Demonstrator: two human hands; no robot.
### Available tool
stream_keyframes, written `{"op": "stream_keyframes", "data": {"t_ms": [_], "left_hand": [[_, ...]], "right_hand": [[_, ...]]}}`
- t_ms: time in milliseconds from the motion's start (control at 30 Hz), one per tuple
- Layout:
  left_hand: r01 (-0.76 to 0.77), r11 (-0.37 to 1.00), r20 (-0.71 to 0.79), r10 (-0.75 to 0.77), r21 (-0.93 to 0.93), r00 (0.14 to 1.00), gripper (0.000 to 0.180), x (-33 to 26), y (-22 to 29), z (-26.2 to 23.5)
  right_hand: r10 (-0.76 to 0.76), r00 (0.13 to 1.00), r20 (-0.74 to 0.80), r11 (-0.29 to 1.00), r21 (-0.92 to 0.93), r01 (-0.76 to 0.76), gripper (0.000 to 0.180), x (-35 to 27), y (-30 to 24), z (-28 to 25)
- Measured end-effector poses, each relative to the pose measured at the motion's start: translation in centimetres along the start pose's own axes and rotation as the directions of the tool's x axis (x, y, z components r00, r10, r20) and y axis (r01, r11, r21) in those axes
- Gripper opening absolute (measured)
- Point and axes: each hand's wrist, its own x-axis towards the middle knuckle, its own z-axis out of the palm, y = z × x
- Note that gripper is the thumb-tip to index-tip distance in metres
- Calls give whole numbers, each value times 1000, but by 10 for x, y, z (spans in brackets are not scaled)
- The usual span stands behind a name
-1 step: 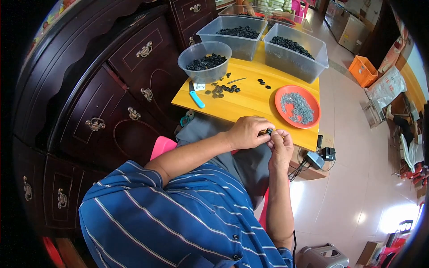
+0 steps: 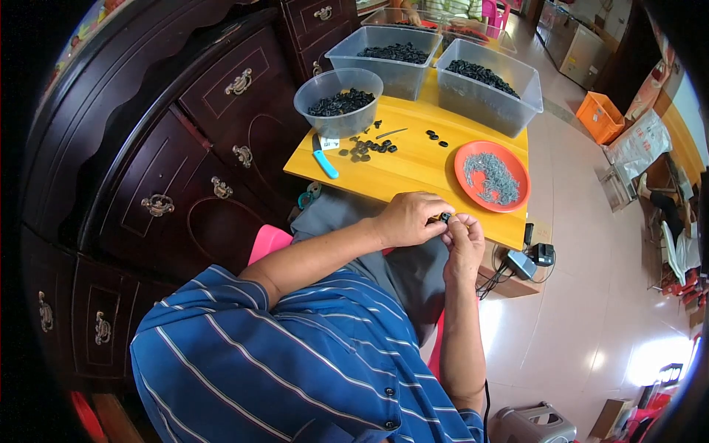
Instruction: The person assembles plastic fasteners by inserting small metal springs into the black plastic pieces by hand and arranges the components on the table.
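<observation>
At the near edge of the yellow table, my left hand [image 2: 415,219] is closed, with thumb and fingers around a small black plastic part [image 2: 444,217]. Against that part's right side, my right hand [image 2: 464,238] has its thumb and forefinger pinched together; whatever lies between those fingertips is too small to make out. Just beyond my right hand is a red plate [image 2: 461,188] with a heap of small grey slivers [image 2: 496,181]. Loose black parts [image 2: 377,147] like the held one lie on the table in a cluster, and a few more black pieces [image 2: 432,135] are farther right.
A knife with a turquoise handle [image 2: 325,164] and a thin dark rod [image 2: 391,134] lie on the table [image 2: 413,171]. Behind them stand a round clear tub [image 2: 347,124] and two clear bins [image 2: 399,83] of black parts. A dark wooden cabinet [image 2: 185,148] borders the left.
</observation>
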Motion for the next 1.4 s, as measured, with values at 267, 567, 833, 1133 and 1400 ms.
{"op": "stream_keyframes", "data": {"t_ms": [267,567,833,1133,1400], "left_hand": [[-20,999,-7,21,33,1000,25,-2,-3,2],[-47,998,6,47,37,999,21,-2,-7,1],[-59,998,12,59,34,998,20,-1,-8,-2],[-32,999,-6,32,12,999,20,-3,-7,-3],[-13,999,10,13,-40,1000,20,-3,-7,-7]], "right_hand": [[68,997,37,991,111,-72,9,3,2,-5],[81,995,55,990,114,-87,8,2,3,-5],[53,996,75,992,110,-61,7,0,3,-4],[51,996,74,992,113,-59,7,0,3,-3],[128,988,83,981,133,-138,8,-1,1,0]]}}
